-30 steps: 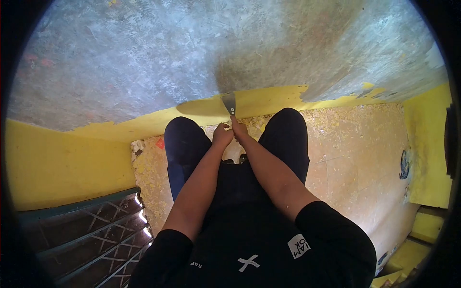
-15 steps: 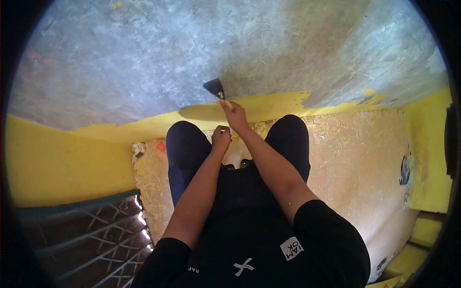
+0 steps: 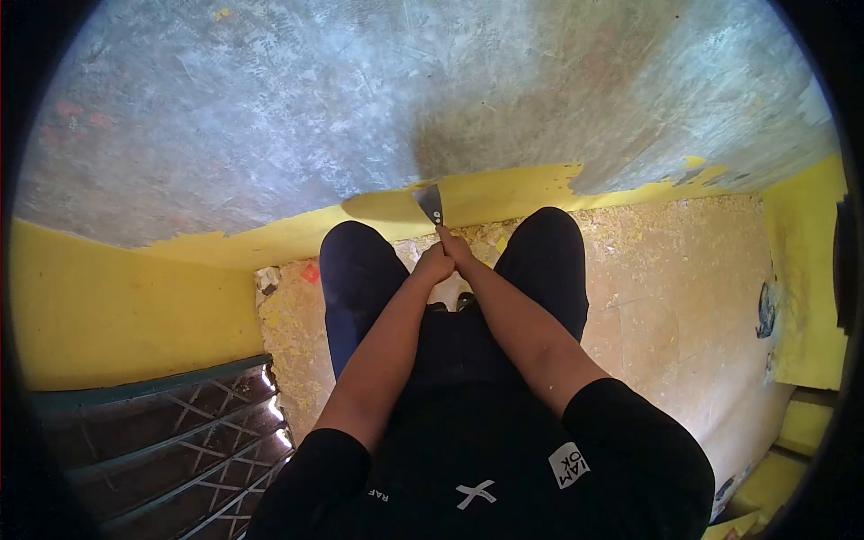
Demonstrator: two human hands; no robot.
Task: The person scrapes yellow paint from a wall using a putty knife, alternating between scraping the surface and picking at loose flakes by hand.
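A paint scraper with a dark, wide blade points up toward the wall, its blade in front of the yellow strip just below the grey area. My right hand is closed round its handle. Tucked against the right hand, my left hand is closed too, at the lower end of the handle. The fingers hide most of the handle. Above the blade, the wall is bare grey with scrape marks; yellow paint is left along its lower part with a ragged upper edge.
Paint flakes lie on the tan floor along the wall's foot. My knees are bent on both sides of my hands. A red scrap lies near the left corner. At lower left stands a metal lattice gate; a dark crumpled item sits at right.
The scraper has come down from the grey area to the yellow strip, toward me. My left hand, apart before, now meets my right hand at the handle.
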